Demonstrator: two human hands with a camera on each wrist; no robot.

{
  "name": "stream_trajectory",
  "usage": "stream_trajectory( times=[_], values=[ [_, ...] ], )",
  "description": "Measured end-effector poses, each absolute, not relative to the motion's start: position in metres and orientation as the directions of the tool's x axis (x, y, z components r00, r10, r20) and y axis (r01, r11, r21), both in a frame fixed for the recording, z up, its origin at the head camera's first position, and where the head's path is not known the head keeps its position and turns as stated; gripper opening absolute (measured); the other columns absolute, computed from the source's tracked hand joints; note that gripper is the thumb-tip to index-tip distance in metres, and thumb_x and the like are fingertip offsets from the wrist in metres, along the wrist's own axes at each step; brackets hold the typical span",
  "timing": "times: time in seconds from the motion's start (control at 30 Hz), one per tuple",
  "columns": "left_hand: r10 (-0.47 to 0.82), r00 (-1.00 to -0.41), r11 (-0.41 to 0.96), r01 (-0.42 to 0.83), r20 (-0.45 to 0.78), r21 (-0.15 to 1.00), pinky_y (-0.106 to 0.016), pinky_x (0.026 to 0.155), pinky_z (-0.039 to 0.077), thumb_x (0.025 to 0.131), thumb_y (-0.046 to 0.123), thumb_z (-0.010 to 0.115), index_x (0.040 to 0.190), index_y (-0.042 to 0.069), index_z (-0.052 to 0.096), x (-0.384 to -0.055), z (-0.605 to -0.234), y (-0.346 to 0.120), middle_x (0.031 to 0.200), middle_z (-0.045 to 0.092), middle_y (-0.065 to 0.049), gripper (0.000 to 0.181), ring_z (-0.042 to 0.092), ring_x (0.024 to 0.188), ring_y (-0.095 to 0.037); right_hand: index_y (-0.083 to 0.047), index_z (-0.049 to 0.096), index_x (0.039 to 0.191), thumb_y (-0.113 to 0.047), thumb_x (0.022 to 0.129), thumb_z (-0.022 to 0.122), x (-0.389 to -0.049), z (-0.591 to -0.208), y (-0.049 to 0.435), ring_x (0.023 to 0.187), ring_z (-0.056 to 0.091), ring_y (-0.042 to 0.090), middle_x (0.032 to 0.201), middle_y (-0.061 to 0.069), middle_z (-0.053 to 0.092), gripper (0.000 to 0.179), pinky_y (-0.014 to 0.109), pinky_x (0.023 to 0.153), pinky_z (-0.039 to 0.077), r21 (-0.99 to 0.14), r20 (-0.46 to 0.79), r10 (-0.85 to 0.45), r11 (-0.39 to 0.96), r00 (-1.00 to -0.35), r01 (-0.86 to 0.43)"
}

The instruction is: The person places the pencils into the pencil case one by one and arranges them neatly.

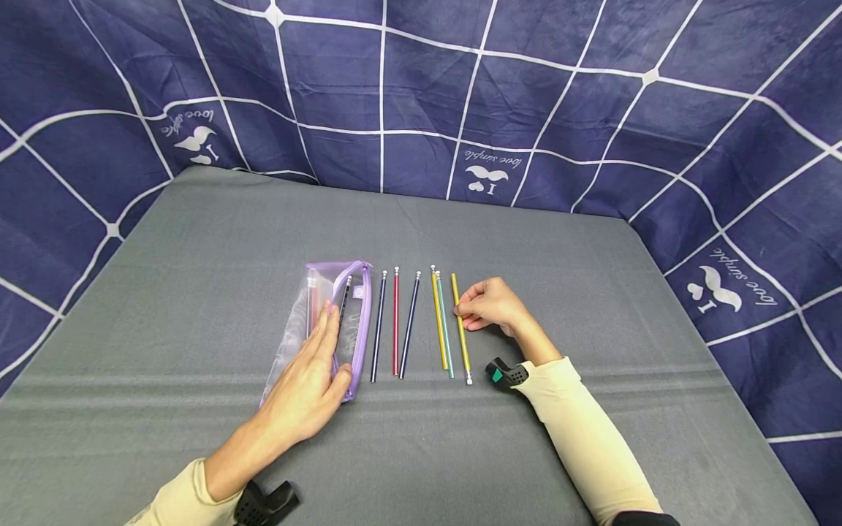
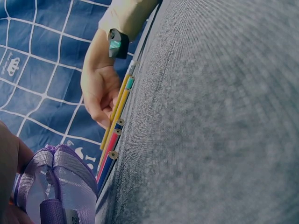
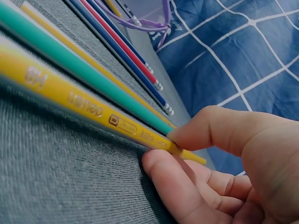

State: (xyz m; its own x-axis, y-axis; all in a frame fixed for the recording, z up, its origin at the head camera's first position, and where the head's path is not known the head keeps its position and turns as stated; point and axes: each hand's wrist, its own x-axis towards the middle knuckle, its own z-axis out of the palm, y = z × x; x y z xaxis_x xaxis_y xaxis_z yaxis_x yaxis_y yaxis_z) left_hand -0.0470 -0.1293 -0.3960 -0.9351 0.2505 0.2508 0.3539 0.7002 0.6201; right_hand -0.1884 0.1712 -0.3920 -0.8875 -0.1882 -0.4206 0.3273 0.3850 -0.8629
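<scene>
My left hand lies over a clear pencil case with purple trim, its fingers fairly straight. The case's zipped side gapes. Inside it a dark patterned pencil shows, and a reddish shape blurs through the plastic. With thumb and fingertips my right hand pinches a yellow pencil, whose eraser end points toward me. Just left of that pencil lie a teal pencil and another yellow pencil, touching or nearly so.
Between the case and those pencils lie a red pencil and two dark blue ones, including a blue pencil near the case, erasers away from me. Grey cloth covers the table. A blue checked curtain hangs behind and at the sides.
</scene>
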Motion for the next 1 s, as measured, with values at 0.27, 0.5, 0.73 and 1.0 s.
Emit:
stream_trajectory(
  times=[0.27, 0.5, 0.73, 1.0],
  values=[
    [0.253, -0.933, 0.699, 0.358, 0.254, 0.619, -0.055, 0.115, 0.023, 0.089, 0.006, 0.058, 0.153, -0.01, 0.016, -0.047, -0.396, -0.13, 0.161, 0.015, -0.024, 0.078, 0.021, 0.146, -0.037, 0.008, 0.061, 0.091, 0.008, 0.081, 0.065, -0.19, -0.393, 0.175, 0.053, 0.064, 0.012, 0.063, 0.008, 0.064, 0.011, 0.024, 0.052, 0.057, -0.876, -0.43, -0.206, 0.329, -0.879, 0.352],
    [0.257, -0.931, 0.699, 0.364, 0.259, 0.616, -0.055, 0.115, 0.023, 0.09, 0.007, 0.058, 0.153, -0.01, 0.016, -0.047, -0.396, -0.13, 0.161, 0.015, -0.024, 0.078, 0.02, 0.146, -0.037, 0.007, 0.061, 0.094, 0.005, 0.083, 0.062, -0.192, -0.396, 0.179, 0.054, 0.066, 0.013, 0.065, 0.008, 0.065, 0.011, 0.024, 0.053, 0.057, -0.888, -0.427, -0.216, 0.282, -0.878, 0.363],
    [0.257, -0.931, 0.699, 0.363, 0.258, 0.616, -0.055, 0.115, 0.023, 0.09, 0.007, 0.058, 0.153, -0.01, 0.016, -0.047, -0.396, -0.13, 0.161, 0.014, -0.024, 0.078, 0.021, 0.146, -0.038, 0.004, 0.059, 0.093, 0.004, 0.085, 0.061, -0.195, -0.399, 0.184, 0.054, 0.066, 0.011, 0.068, 0.005, 0.065, 0.009, 0.022, 0.052, 0.056, -0.906, -0.412, -0.225, 0.204, -0.883, 0.37],
    [0.257, -0.93, 0.699, 0.366, 0.262, 0.614, -0.055, 0.115, 0.023, 0.089, 0.007, 0.058, 0.153, -0.01, 0.016, -0.047, -0.396, -0.13, 0.161, 0.014, -0.024, 0.078, 0.021, 0.146, -0.037, 0.002, 0.06, 0.091, 0.004, 0.084, 0.06, -0.195, -0.398, 0.183, 0.055, 0.066, 0.011, 0.068, 0.005, 0.064, 0.007, 0.021, 0.053, 0.056, -0.919, -0.392, -0.23, 0.141, -0.891, 0.368]
  ],
)
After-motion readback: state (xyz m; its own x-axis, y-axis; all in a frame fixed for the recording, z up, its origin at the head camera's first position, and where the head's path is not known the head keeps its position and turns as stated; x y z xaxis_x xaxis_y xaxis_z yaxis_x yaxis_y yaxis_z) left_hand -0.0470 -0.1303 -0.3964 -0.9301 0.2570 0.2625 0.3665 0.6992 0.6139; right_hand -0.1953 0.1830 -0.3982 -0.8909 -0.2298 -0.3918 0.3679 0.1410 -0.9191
